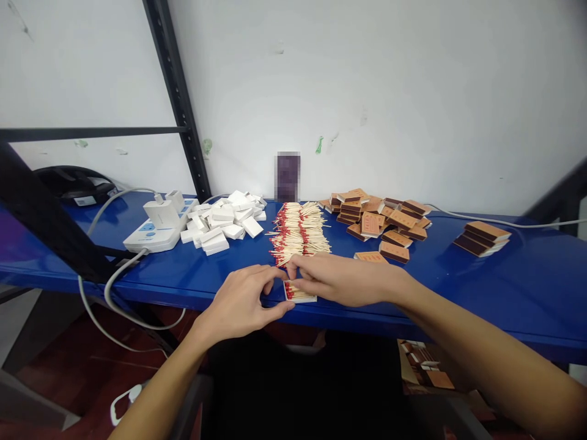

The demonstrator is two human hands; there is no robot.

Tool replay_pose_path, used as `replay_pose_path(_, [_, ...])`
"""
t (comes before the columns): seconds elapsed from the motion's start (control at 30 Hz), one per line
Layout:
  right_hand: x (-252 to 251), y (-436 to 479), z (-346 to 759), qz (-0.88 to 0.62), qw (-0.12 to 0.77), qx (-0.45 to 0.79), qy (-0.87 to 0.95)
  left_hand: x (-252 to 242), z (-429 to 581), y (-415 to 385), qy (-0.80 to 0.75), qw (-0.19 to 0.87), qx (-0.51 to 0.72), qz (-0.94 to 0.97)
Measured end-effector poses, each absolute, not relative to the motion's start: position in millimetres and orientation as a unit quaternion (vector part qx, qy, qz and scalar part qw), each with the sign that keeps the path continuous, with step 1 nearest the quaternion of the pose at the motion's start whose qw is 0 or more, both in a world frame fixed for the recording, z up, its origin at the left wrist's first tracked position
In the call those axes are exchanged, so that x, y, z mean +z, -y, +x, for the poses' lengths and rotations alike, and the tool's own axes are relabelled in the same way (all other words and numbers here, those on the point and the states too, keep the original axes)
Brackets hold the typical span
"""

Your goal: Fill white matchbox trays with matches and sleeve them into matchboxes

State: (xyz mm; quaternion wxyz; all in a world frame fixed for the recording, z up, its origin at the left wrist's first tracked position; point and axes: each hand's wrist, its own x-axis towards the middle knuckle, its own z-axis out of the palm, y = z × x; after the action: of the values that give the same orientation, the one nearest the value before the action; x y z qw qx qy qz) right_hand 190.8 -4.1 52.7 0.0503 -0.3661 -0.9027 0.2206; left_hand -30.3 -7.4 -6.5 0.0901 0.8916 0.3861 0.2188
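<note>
A small white matchbox tray (pixel 306 300) filled with red-headed matches (pixel 290 289) lies near the table's front edge. My left hand (pixel 243 301) curves around the tray's left end, thumb at its front corner and index finger at the back corner. From the right, my right hand (pixel 332 276) reaches over the tray, its thumb and index finger pinched at the matches inside; its fingers partly hide them. Directly behind both hands is a large heap of loose matches (pixel 300 229), most red heads pointing left.
White trays (pixel 222 223) are piled at left, beside a power strip (pixel 158 235) with cables. Brown matchbox sleeves (pixel 387 217) are heaped at right, with a few stacked boxes (pixel 483 237) farther right. A box with matchbox parts (pixel 426 366) stands below the table edge.
</note>
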Motion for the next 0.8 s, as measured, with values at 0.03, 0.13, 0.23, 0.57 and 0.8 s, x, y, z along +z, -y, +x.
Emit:
replay_pose_path(0.03, [54.3,3.8,194.6,-0.370,0.068,0.213,0.902,-6.6,-30.4,7.4,-0.386,0.092,0.221,0.891])
replay_pose_path(0.13, [57.6,0.9,212.7,-0.404,0.115,0.163,0.893,-6.8,-30.4,7.9,-0.387,0.095,0.226,0.889])
replay_pose_path(0.23, [50.5,-5.8,233.4,-0.457,0.097,0.081,0.880,-5.9,-29.8,8.5,-0.392,0.099,0.226,0.886])
replay_pose_path(0.57, [11.6,-31.3,235.2,-0.478,0.096,-0.008,0.873,-5.2,-29.7,8.7,-0.396,0.101,0.225,0.885])
replay_pose_path(0.8, [16.9,-36.3,234.1,-0.466,0.090,0.049,0.879,-5.0,-30.0,8.3,-0.389,0.104,0.225,0.887])
